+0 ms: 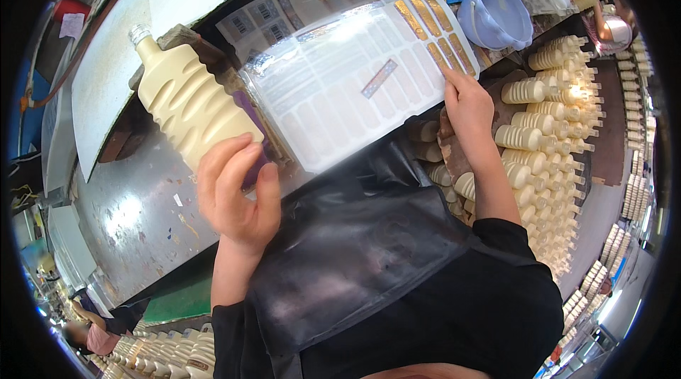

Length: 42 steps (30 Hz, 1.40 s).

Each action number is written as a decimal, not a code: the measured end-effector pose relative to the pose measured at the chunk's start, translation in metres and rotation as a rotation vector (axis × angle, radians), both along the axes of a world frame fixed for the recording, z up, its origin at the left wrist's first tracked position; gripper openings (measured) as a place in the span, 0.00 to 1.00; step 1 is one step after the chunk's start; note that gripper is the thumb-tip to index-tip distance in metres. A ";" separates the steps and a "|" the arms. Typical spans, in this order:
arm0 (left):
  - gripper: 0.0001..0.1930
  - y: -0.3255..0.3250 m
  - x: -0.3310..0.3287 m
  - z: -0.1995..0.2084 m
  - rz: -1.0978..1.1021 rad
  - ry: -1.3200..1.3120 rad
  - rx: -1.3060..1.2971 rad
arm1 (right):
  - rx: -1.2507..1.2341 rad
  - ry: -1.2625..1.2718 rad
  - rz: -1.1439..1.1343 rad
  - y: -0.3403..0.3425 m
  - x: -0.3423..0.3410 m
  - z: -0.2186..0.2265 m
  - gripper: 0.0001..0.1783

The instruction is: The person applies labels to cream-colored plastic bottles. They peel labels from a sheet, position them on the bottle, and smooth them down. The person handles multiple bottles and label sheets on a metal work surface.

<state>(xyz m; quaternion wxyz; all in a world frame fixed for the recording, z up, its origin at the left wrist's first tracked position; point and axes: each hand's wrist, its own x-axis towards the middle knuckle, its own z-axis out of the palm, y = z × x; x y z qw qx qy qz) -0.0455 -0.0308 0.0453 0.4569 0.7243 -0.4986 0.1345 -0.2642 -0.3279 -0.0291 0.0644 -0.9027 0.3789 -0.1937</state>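
A cream plastic bottle (191, 102) with slanted grooves and a clear threaded neck lies tilted on a dark wooden rest and a purple pad (257, 159). At its base is my left hand (237, 191), fingers bent and apart, the thumb standing free, fingertips touching the lower corner. To the right, my right hand (468, 109) pinches at the edge of a gold label (461, 57) on a white label sheet (333, 123). Several gold labels are grouped at the sheet's right end. One patterned strip (379, 79) lies across the sheet's middle. The right fingertips partly hide the label's edge.
Behind the sheet stands a lavender plastic basin (495, 13). Many cream bottles (539, 138) are stacked on their sides at my right. A scuffed metal tabletop (135, 194) extends left, below a white board (106, 81). More bottles (170, 354) and a person (99, 336) are at the lower left.
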 end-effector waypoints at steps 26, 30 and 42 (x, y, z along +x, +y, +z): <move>0.17 -0.039 -0.004 0.010 -0.082 0.038 0.115 | 1.221 -0.366 0.277 0.055 0.047 0.053 0.10; 0.20 -0.048 0.002 0.022 0.095 -0.024 0.216 | 1.315 -0.361 0.568 0.088 0.096 0.100 0.16; 0.05 -0.014 0.070 0.027 0.184 0.830 -0.529 | 1.621 -0.397 0.659 0.122 0.226 0.091 0.20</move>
